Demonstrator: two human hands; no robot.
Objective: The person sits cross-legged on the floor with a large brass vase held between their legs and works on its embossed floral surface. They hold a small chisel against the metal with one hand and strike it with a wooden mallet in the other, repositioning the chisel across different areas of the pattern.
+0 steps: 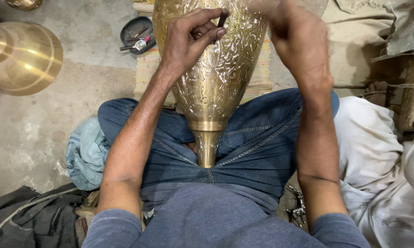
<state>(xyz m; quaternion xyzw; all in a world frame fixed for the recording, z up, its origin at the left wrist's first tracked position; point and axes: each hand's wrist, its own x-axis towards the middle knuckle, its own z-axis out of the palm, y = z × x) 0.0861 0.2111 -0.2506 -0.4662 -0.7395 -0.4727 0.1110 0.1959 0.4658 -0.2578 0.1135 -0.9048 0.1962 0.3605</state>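
A large engraved brass vase point(216, 78) lies across my lap, its narrow neck pointing toward my body between my jeans-clad legs. My left hand point(188, 39) pinches a small dark chisel point(222, 19) upright against the vase's patterned surface. My right hand point(296, 41) is raised above the vase at the upper right, blurred, with fingers closed; what it holds is hidden at the frame's top edge.
A plain brass dome-shaped vessel point(21, 57) rests on the concrete floor at the left. A dark tray of small tools point(137, 34) lies beyond my left hand. A striped mat point(257, 76) lies under the vase. Cloths point(85, 154) lie at both sides.
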